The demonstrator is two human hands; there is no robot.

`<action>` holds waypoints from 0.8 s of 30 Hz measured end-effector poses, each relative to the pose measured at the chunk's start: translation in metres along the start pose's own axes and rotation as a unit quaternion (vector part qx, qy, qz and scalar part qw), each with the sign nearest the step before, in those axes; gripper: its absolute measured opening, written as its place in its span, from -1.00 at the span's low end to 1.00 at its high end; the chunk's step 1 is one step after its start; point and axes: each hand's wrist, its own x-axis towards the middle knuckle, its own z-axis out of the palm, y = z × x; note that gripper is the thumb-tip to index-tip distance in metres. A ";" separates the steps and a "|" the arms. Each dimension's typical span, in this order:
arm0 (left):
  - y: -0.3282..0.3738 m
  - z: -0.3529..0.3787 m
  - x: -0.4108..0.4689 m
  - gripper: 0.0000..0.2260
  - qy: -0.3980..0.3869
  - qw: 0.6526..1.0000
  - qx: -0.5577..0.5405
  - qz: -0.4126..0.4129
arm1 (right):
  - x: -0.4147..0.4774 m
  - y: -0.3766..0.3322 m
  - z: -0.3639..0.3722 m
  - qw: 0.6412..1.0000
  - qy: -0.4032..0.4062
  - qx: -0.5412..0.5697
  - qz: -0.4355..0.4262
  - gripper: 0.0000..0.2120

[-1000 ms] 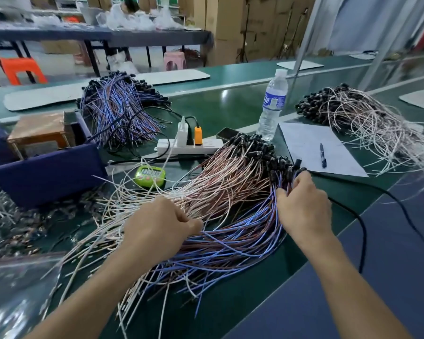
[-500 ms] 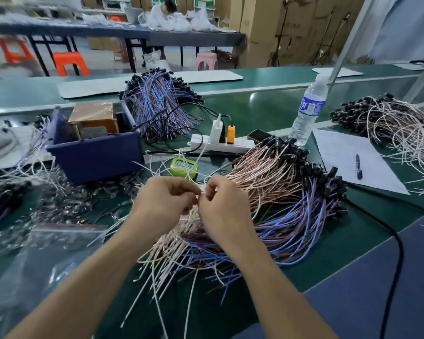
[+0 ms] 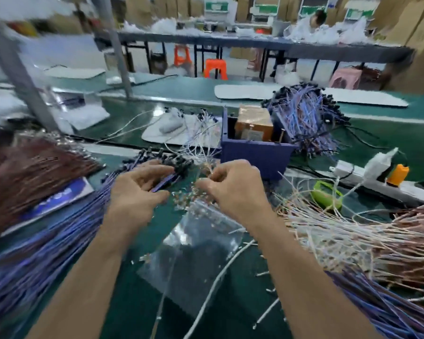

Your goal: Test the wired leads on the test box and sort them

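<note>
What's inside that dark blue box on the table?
A brown block stands inside the dark blue box, poking above its rim. The front wall hides the block's lower part and the box's floor, so anything else in there cannot be seen.

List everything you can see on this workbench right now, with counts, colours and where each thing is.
blue lead bundle: one, blue-purple, near left
brown lead bundle: one, brown, far left
pale lead bundle: one, white-pink, right
blue lead pile: one, blue, behind bin
bin: one, dark blue, centre, holding a brown box
power strip: one, white, right
green device: one, beside power strip
plastic bag: one, clear, between the forearms
left hand: grips blue bundle's connector end
right hand: pinches pale wires
</note>
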 end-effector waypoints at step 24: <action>-0.058 -0.005 0.022 -0.68 0.146 0.923 0.356 0.019 | 0.072 -0.023 0.076 0.956 -0.101 -0.248 -0.118 -0.69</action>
